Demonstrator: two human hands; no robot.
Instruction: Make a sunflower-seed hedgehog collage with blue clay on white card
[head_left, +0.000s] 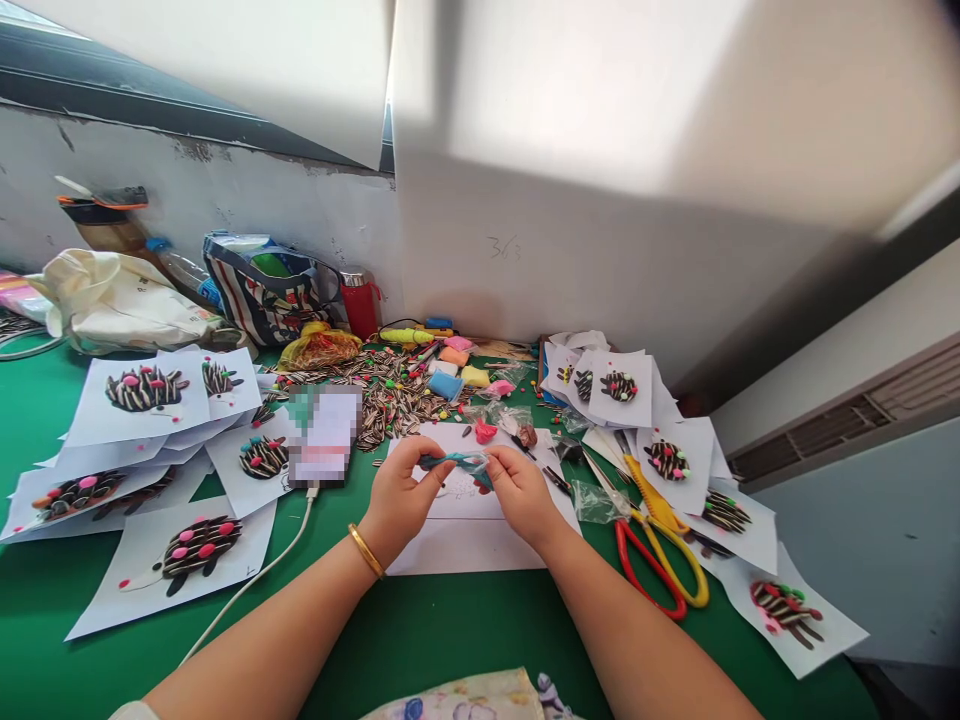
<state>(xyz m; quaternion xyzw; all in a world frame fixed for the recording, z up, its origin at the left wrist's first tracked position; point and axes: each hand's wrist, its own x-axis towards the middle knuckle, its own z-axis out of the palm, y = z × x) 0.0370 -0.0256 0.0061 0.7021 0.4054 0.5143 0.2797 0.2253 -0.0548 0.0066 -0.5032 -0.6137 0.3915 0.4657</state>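
My left hand and my right hand are both pinched on a small clear packet of teal clay, held between them just above a white sheet of paper on the green table. A gold bangle circles my left wrist. Just beyond the packet lie bits of pink clay and brown clay.
A heap of striped sunflower seeds and clay blocks lie behind the sheet. Paper sheets with seed hedgehogs spread left and right. Red and yellow scissors lie at right. A phone with a white cable sits left. Bags stand against the wall.
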